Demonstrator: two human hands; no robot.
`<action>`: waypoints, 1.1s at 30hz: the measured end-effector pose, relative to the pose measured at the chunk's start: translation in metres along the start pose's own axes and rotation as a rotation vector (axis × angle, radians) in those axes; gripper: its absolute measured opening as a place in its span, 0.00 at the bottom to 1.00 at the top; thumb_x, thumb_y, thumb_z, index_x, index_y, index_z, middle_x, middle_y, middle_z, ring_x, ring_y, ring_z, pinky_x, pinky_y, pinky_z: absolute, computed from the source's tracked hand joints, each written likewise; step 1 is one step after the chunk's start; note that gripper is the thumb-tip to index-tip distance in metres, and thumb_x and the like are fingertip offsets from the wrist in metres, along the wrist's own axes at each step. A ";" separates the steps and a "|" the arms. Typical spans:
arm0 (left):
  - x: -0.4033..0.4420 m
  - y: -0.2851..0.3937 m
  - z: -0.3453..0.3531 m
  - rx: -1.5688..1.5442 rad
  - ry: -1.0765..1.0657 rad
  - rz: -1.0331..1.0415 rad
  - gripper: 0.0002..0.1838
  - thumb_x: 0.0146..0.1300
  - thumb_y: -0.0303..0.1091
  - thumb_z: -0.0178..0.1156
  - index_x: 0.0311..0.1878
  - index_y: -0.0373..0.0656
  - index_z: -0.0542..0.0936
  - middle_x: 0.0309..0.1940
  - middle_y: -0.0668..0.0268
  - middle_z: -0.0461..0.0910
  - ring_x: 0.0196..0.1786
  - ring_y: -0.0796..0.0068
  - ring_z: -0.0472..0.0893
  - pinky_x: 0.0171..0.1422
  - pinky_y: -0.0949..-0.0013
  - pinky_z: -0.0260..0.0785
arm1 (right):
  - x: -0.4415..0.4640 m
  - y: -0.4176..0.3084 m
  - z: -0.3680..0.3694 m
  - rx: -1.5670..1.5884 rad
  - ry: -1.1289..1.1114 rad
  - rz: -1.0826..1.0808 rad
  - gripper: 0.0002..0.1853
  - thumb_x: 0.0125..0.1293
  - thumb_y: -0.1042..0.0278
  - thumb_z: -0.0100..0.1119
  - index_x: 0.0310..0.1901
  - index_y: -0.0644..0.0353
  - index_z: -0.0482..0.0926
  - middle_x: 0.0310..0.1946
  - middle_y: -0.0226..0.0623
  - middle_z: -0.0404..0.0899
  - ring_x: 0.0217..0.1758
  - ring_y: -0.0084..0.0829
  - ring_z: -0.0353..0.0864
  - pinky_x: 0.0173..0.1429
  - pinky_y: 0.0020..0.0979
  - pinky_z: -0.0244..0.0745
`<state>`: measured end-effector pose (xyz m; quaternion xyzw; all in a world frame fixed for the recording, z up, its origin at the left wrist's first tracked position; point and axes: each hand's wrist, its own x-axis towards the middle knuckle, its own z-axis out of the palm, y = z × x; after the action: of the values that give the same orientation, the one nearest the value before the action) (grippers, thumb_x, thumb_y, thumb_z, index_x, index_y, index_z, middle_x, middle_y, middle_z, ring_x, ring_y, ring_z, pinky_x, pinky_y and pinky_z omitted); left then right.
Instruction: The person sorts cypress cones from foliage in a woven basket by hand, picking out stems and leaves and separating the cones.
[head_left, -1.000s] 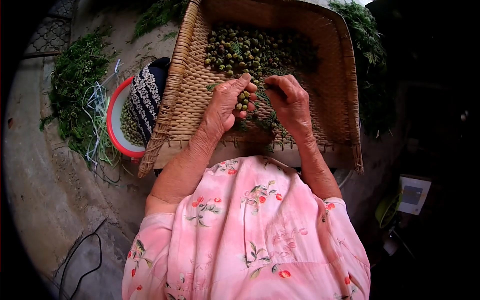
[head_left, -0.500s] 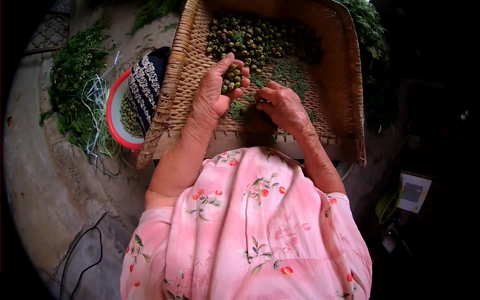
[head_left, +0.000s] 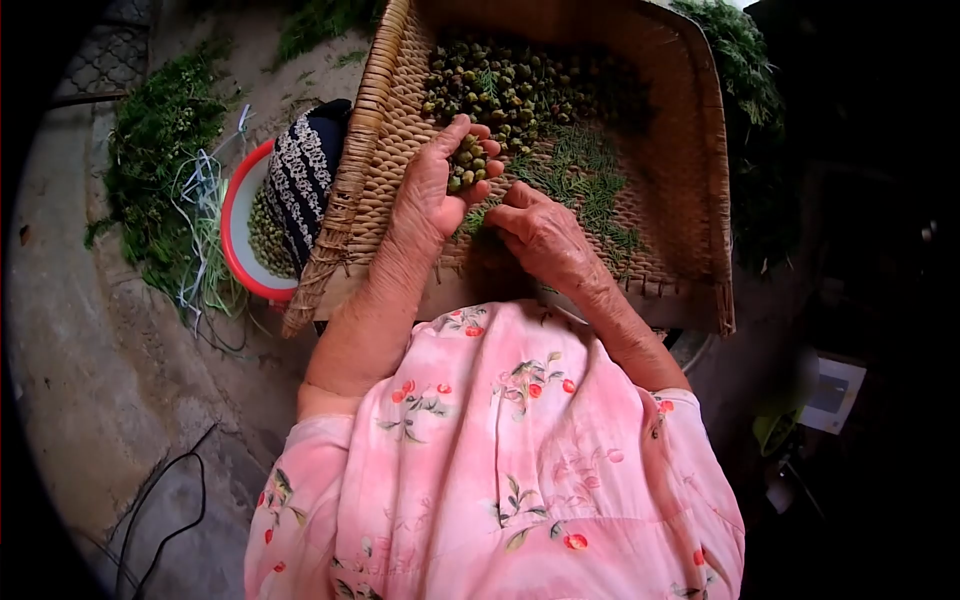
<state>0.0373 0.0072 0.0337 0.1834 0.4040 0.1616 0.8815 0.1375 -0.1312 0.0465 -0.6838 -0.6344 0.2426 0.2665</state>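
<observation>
Over a woven basket tray [head_left: 375, 150], my left hand [head_left: 440, 178] is cupped round several small green-brown seed cones [head_left: 468, 166]. My right hand [head_left: 540, 232] is lower and to the right, palm down, its fingers bent together near a green sprig [head_left: 473, 220]; anything between the fingertips is hidden. A heap of similar cones [head_left: 520, 85] lies at the far end of the tray. Bits of green leaf [head_left: 580, 175] are scattered on the weave beside and beyond my right hand.
Left of the tray stands a red-rimmed bowl [head_left: 232, 225] of green cones, partly under a dark patterned cloth [head_left: 300, 170]. Leafy branches [head_left: 165, 150] and pale plastic strips [head_left: 203, 190] lie on the floor. A black cable [head_left: 203, 500] is at lower left, a green container [head_left: 775, 430] at right.
My right hand has moved down and to the left, toward the tray's near edge. My left hand has turned palm-up more and shifted slightly, still holding cones. More leaf bits show.
</observation>
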 end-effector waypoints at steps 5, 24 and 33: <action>0.003 -0.004 -0.002 -0.033 -0.025 0.001 0.12 0.63 0.46 0.59 0.38 0.47 0.77 0.31 0.67 0.79 0.28 0.74 0.79 0.21 0.78 0.70 | -0.003 -0.002 -0.008 0.072 0.069 0.093 0.04 0.58 0.74 0.56 0.35 0.59 0.77 0.31 0.39 0.72 0.38 0.41 0.76 0.39 0.37 0.72; -0.014 -0.031 0.033 -0.149 0.127 0.133 0.15 0.65 0.49 0.54 0.29 0.49 0.77 0.28 0.72 0.77 0.30 0.80 0.75 0.28 0.76 0.66 | 0.026 -0.018 0.014 1.395 0.712 0.471 0.14 0.70 0.60 0.51 0.46 0.61 0.79 0.35 0.27 0.73 0.34 0.17 0.71 0.37 0.18 0.69; -0.032 -0.054 0.072 0.682 0.048 0.847 0.05 0.64 0.30 0.59 0.36 0.39 0.77 0.32 0.67 0.79 0.34 0.79 0.75 0.40 0.75 0.68 | 0.014 -0.025 -0.011 1.601 0.697 0.423 0.19 0.72 0.60 0.47 0.57 0.63 0.67 0.43 0.35 0.74 0.44 0.28 0.72 0.50 0.28 0.71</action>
<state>0.0800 -0.0679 0.0740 0.6017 0.3445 0.3665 0.6204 0.1278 -0.1168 0.0719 -0.4307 -0.0191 0.4349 0.7905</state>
